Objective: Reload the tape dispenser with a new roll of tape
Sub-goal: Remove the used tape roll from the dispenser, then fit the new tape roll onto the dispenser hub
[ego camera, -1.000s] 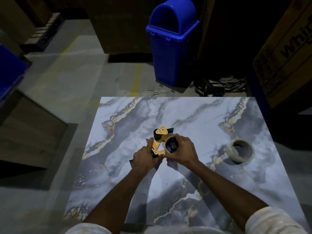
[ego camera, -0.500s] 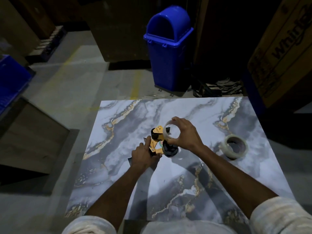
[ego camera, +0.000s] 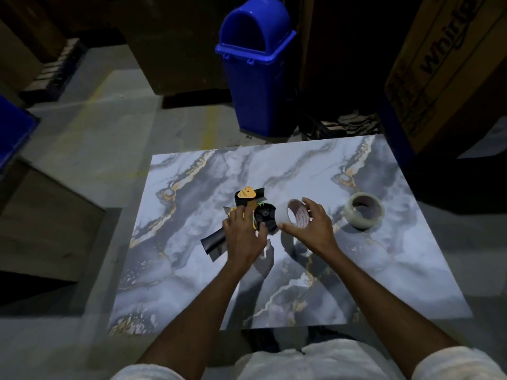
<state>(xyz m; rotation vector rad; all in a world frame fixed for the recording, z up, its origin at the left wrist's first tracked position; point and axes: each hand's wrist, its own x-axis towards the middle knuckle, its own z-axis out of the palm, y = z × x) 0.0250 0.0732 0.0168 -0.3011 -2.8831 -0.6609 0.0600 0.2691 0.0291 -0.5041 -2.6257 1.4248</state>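
Observation:
A yellow and black tape dispenser (ego camera: pixel 248 200) lies near the middle of the marble-patterned table (ego camera: pixel 384 283), its black hub (ego camera: pixel 265 215) bare and facing right. My left hand (ego camera: pixel 242 231) grips the dispenser's body and black handle. My right hand (ego camera: pixel 312 229) holds a thin white empty core ring (ego camera: pixel 292 217) just right of the hub, thumb below and fingers above. A full roll of clear tape (ego camera: pixel 363 211) lies flat on the table to the right, apart from both hands.
A blue swing-lid bin (ego camera: pixel 256 64) stands on the floor beyond the table's far edge. A large cardboard box (ego camera: pixel 444 72) is at the upper right. A wooden box (ego camera: pixel 46 215) and a blue crate (ego camera: pixel 13 130) are on the left.
My right hand pulled the white core ring off the dispenser's hub, lifted it, then brought it down to the right of the hub. The left hand kept hold of the dispenser.

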